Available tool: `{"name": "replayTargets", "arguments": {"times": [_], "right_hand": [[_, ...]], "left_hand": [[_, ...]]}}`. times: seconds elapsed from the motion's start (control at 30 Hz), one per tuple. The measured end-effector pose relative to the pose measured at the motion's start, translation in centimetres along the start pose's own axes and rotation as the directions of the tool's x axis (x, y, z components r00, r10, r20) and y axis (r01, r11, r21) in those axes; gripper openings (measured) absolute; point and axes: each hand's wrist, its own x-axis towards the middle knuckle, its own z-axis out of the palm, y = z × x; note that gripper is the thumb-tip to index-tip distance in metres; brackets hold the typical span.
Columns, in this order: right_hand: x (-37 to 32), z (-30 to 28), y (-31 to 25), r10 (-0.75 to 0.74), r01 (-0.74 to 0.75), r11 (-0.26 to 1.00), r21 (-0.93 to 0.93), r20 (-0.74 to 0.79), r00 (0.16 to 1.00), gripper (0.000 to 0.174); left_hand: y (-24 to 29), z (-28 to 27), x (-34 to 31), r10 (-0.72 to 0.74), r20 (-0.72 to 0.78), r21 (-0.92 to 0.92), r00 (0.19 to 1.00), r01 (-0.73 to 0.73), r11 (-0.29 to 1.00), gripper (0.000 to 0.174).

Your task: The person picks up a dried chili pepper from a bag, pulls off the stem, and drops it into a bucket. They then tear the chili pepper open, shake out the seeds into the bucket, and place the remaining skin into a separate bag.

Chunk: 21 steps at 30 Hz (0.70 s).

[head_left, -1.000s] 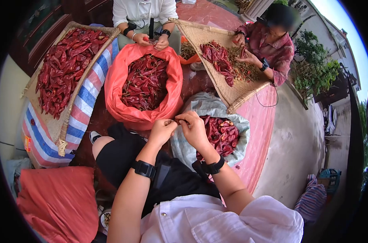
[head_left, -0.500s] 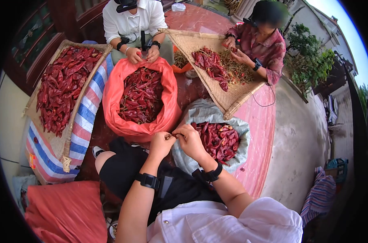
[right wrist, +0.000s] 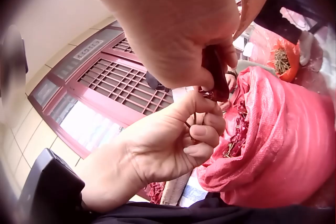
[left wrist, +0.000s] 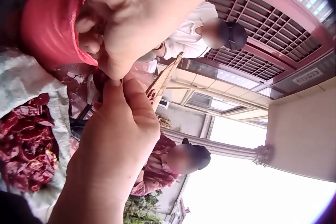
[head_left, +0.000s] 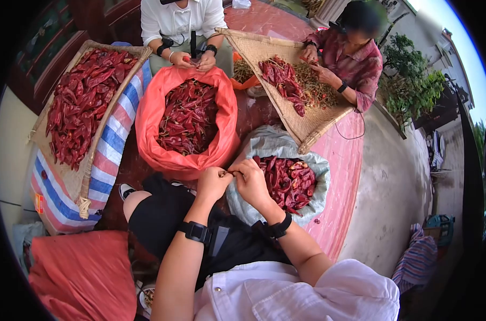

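My left hand (head_left: 212,185) and right hand (head_left: 251,183) meet at the fingertips beside a pale woven sack (head_left: 242,202) holding red chilies (head_left: 287,183). In the right wrist view, a dark red chili (right wrist: 216,74) is gripped by my right hand (right wrist: 181,32). My left hand (right wrist: 152,145) pinches at its lower end, fingers curled round a thin dark stem (right wrist: 195,121). The left wrist view shows my left hand (left wrist: 137,16) above my right hand (left wrist: 113,134), thumb and finger together; the chili is mostly hidden there.
A big red sack (head_left: 147,136) of chilies stands ahead. On the left, a woven tray (head_left: 86,188) of chilies rests on striped cloth (head_left: 114,140). Two people (head_left: 184,24) (head_left: 355,64) sit opposite, one by another woven tray (head_left: 307,132). Red cloth (head_left: 82,273) lies lower left.
The head view has shifted slightly. My hands stay joined at the fingertips near the pale sack, with only small finger movements. The people opposite have moved their hands a little.
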Motion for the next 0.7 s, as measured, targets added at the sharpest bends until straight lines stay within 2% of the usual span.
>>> {"name": "replayTargets", "arguments": {"times": [0.2,0.23,0.27,0.3,0.33,0.37,0.4,0.47,0.5,0.57,0.7], "right_hand": [[0.3,0.2,-0.1,-0.009,0.009,1.000,0.002,-0.033,0.999,0.013],[0.4,0.2,-0.2,-0.001,0.004,0.999,0.048,-0.067,0.998,0.012],[0.5,0.2,0.0,0.030,-0.018,0.995,0.101,-0.117,0.993,0.011],[1.1,-0.4,-0.6,0.023,-0.007,0.995,0.096,-0.167,0.986,0.011],[1.3,-0.3,0.2,0.111,-0.063,0.966,0.251,-0.181,0.977,0.011],[1.4,-0.6,0.7,0.266,-0.211,0.899,0.384,-0.097,0.959,0.010],[1.9,-1.3,0.2,0.292,-0.261,0.833,0.489,0.013,0.956,0.011],[2.4,-1.8,0.3,0.360,-0.334,0.701,0.630,0.091,0.929,0.012],[2.4,-1.9,0.3,0.360,-0.340,0.703,0.625,0.099,0.928,0.012],[2.4,-1.9,0.3,0.415,-0.376,0.591,0.713,0.131,0.900,0.014],[2.3,-2.0,-0.3,0.396,-0.364,0.579,0.729,0.139,0.907,0.015]], "left_hand": [[-0.4,0.1,0.4,-0.015,-0.011,-0.038,1.000,0.014,0.999,0.020],[-0.3,0.1,0.3,-0.001,-0.053,-0.036,0.999,-0.001,0.999,0.025],[-0.4,-0.1,0.1,0.016,-0.113,0.128,0.994,-0.002,0.992,0.025],[-1.2,0.0,0.3,-0.007,-0.097,0.077,0.995,0.014,0.997,0.022],[-1.6,0.1,0.7,-0.094,0.040,-0.149,0.995,0.099,0.984,0.024],[-2.2,0.4,1.2,-0.062,0.095,-0.274,0.993,0.087,0.958,0.024],[-1.1,-0.1,0.9,-0.083,0.184,-0.459,0.979,0.160,0.874,0.021],[-1.1,-0.1,1.2,-0.090,0.245,-0.564,0.965,0.217,0.796,0.018],[-0.8,-0.1,1.0,-0.095,0.244,-0.570,0.965,0.222,0.791,0.018],[-0.3,-0.4,0.8,-0.081,0.298,-0.593,0.951,0.251,0.765,0.017],[-0.2,-0.4,0.8,-0.063,0.334,-0.608,0.941,0.266,0.748,0.017]]}}
